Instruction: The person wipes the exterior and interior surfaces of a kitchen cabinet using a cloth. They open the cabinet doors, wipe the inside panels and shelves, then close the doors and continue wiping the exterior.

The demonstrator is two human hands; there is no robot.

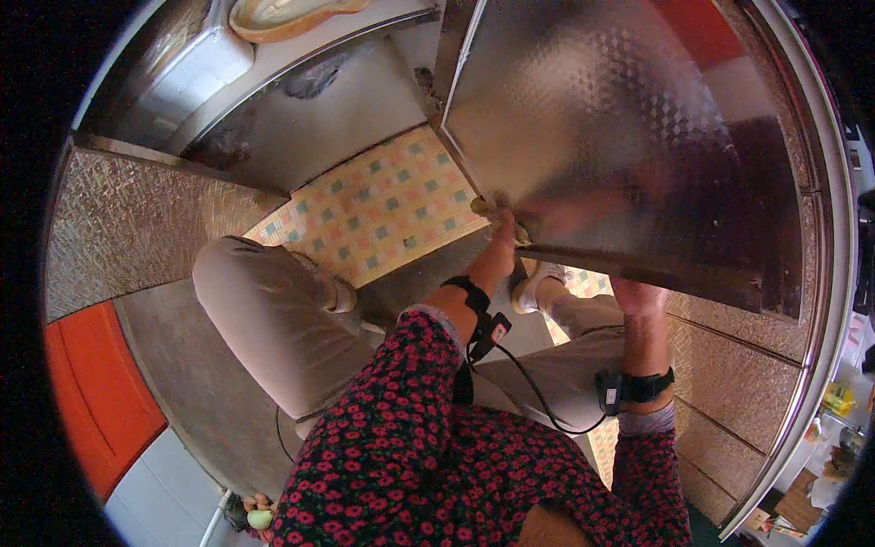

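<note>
A glossy dark-brown cabinet panel (656, 225) stands before me on the right, with a blurred reflection of an arm in it. My left hand (504, 239) is at the panel's lower left corner. It presses a yellowish-brown wad (480, 206), seemingly a cloth or sponge, against the panel's surface and edge. The fingers are mostly hidden. My right hand (640, 296) grips the panel's lower edge, its fingertips out of sight behind the panel. To the left lies a cabinet floor with a checked liner (383, 205).
A textured brown door (157, 219) projects at the left. Textured brown fronts (745, 342) line the right side. A white container (198, 75) and an orange-brown bowl (294, 17) sit on a ledge above. Vegetables (260, 516) lie by a white pipe at the lower left. A cable joins my wrist straps.
</note>
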